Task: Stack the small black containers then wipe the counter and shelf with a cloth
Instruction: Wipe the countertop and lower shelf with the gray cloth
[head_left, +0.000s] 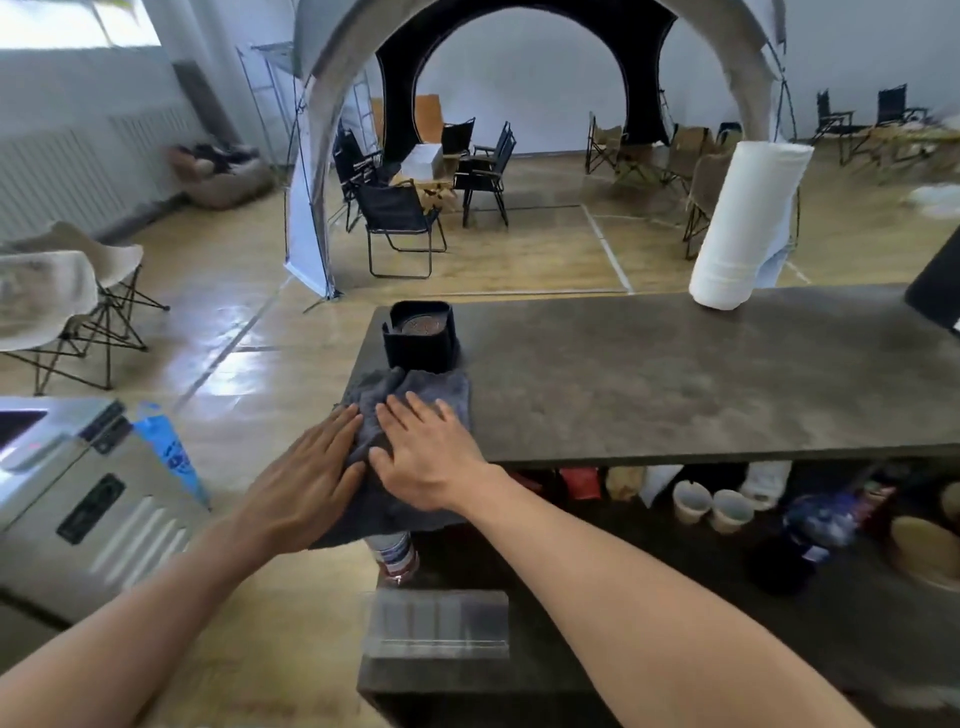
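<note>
While sitting far off to the left and no part of the job, still worth a quick look: a shiny metal box (78, 493) with slots, hard and smooth. Next, the left hand (311, 467), fingers straight and flat, pressing on the left edge of the gray cloth (415, 395), gripping nothing. Soft, fuzzy, light and floppy, that cloth, lying crumpled on the near left corner of the counter (675, 374) with one part hanging over the front edge. Probably quick to bunch up or slip, so best pushed with flat palms on top, not pinched by a corner. Just beside, the right hand (426, 457), also flat and spread on the cloth, curled round nothing. Right behind the cloth, touching its far edge, the small black containers (420, 338), looking stacked one inside another, boxy with round corners, hard and smooth like plastic, with something brown and round in the top one. Likely light and easy to knock, so best lifted by two sides. Then the long counter top itself: flat, hard, gray-brown, speckled like stone. At the back right, a tall white paper roll (743, 223), soft, leaning a bit. Underneath, the dark shelf (649, 597), crowded with cups (730, 512) and bags, blurry, probably tricky to wipe around.
</note>
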